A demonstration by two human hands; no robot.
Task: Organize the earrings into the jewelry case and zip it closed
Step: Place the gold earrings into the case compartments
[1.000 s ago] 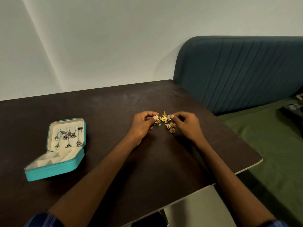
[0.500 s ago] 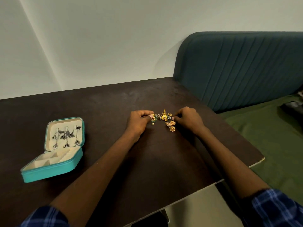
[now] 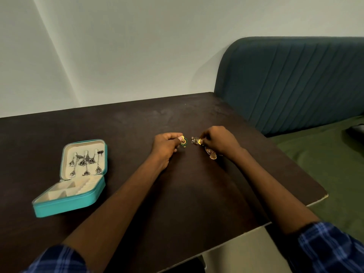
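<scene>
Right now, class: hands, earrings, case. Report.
Left hand pinches green-gold earring. Right hand pinches gold earring. Jewelry case open, unzipped. Path clear.

Two bare forearms reach in from the lower edge of the head view, each ending in a bare hand: the left hand [image 3: 166,145] and the right hand [image 3: 218,140]. No rings, watch or bracelets show on either wrist. Both arms wear a shirt of dark blue plaid crossed with lighter blue lines, the left sleeve [image 3: 59,260] and the right sleeve [image 3: 331,249] pushed back toward the elbows, cuffs loosely bunched.
</scene>
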